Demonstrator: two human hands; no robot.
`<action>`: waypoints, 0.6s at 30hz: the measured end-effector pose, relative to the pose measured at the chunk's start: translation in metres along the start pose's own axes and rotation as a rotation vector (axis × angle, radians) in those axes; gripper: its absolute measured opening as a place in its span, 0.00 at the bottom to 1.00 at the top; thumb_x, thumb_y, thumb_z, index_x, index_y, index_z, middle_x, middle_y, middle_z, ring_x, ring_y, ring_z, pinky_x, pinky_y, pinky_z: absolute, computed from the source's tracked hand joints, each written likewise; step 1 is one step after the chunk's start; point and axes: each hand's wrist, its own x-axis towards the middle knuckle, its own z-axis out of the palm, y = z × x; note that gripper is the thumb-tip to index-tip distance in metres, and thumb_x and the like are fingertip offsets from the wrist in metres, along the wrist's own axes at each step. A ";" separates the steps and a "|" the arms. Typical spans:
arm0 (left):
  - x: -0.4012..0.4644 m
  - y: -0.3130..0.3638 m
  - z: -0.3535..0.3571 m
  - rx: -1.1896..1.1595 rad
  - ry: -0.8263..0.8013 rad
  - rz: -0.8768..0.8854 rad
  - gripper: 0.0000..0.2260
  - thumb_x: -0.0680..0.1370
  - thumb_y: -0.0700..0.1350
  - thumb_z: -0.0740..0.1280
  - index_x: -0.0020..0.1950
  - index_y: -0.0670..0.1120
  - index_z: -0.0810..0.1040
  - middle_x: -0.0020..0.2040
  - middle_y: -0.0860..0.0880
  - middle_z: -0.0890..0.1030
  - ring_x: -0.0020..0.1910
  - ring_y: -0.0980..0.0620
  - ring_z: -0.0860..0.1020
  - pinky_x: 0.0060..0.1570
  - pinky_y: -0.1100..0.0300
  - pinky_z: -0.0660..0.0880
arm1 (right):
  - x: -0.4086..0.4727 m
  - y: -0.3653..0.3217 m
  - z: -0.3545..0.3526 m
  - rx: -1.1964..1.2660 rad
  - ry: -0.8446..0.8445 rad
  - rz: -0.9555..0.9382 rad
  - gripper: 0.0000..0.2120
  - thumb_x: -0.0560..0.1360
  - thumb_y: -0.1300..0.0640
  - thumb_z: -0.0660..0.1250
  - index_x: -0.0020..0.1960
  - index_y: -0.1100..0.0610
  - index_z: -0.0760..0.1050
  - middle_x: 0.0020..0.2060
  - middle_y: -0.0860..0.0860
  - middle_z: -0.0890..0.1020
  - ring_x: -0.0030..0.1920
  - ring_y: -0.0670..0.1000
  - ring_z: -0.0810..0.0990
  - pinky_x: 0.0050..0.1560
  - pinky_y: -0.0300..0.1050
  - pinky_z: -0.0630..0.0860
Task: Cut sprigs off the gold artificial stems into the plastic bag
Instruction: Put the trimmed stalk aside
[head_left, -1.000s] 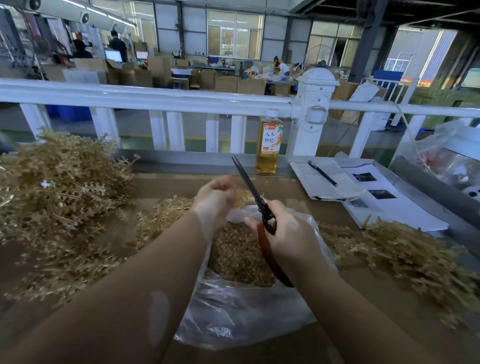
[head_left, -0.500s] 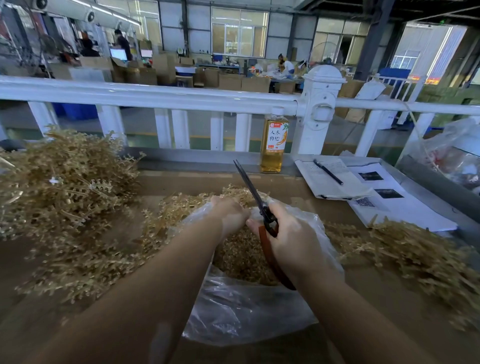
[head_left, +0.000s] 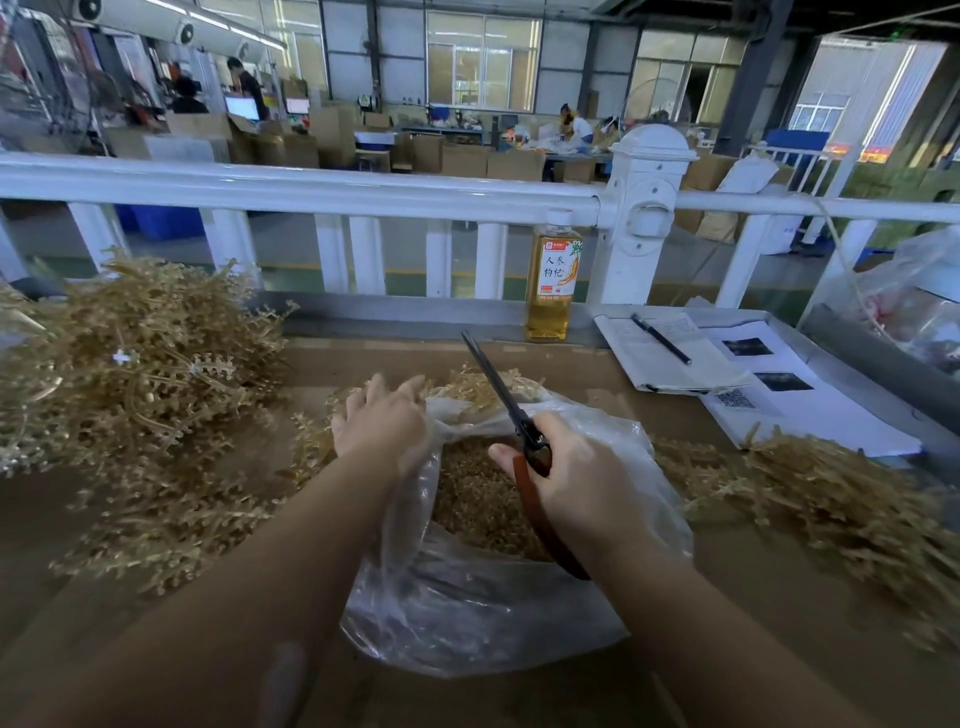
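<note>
A clear plastic bag (head_left: 467, 613) lies open on the brown table, holding a heap of cut gold sprigs (head_left: 472, 499). My right hand (head_left: 576, 478) grips brown-handled scissors (head_left: 498, 389) over the bag, blades closed and pointing up and away. My left hand (head_left: 382, 421) reaches past the bag's left rim with straight fingers onto gold stems (head_left: 467, 384) lying behind the bag. A big pile of gold stems (head_left: 135, 374) sits at the left, and another pile of gold stems (head_left: 810, 488) at the right.
A bottle of amber drink (head_left: 551, 280) stands at the table's back edge by a white railing (head_left: 322, 189). A notebook with a pen (head_left: 662, 338) and printed sheets (head_left: 779, 395) lie at the back right. A plastic-wrapped bundle (head_left: 909, 296) is at the far right.
My left hand moved from above the bag's mouth down and left, and its curled fingers straightened over the stems behind the bag. My right hand with the scissors stayed over the bag.
</note>
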 end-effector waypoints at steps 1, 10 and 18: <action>-0.001 -0.004 0.003 0.031 -0.030 -0.004 0.20 0.82 0.52 0.50 0.75 0.59 0.59 0.77 0.47 0.57 0.75 0.42 0.55 0.71 0.42 0.52 | 0.000 0.001 0.002 -0.004 -0.009 0.004 0.13 0.75 0.37 0.63 0.44 0.45 0.68 0.30 0.42 0.74 0.34 0.40 0.74 0.31 0.32 0.63; 0.002 -0.027 -0.005 0.038 0.110 -0.136 0.23 0.73 0.65 0.64 0.58 0.50 0.77 0.59 0.48 0.77 0.65 0.45 0.68 0.63 0.42 0.62 | -0.001 0.002 0.003 -0.167 -0.137 0.046 0.17 0.77 0.38 0.61 0.54 0.51 0.70 0.44 0.49 0.80 0.46 0.51 0.79 0.48 0.52 0.77; 0.007 -0.031 -0.023 -0.208 0.157 -0.238 0.18 0.77 0.60 0.62 0.55 0.49 0.81 0.55 0.45 0.80 0.60 0.43 0.71 0.60 0.45 0.63 | -0.004 0.001 0.001 -0.152 -0.130 0.062 0.18 0.77 0.37 0.60 0.55 0.51 0.71 0.46 0.49 0.80 0.47 0.52 0.79 0.49 0.51 0.77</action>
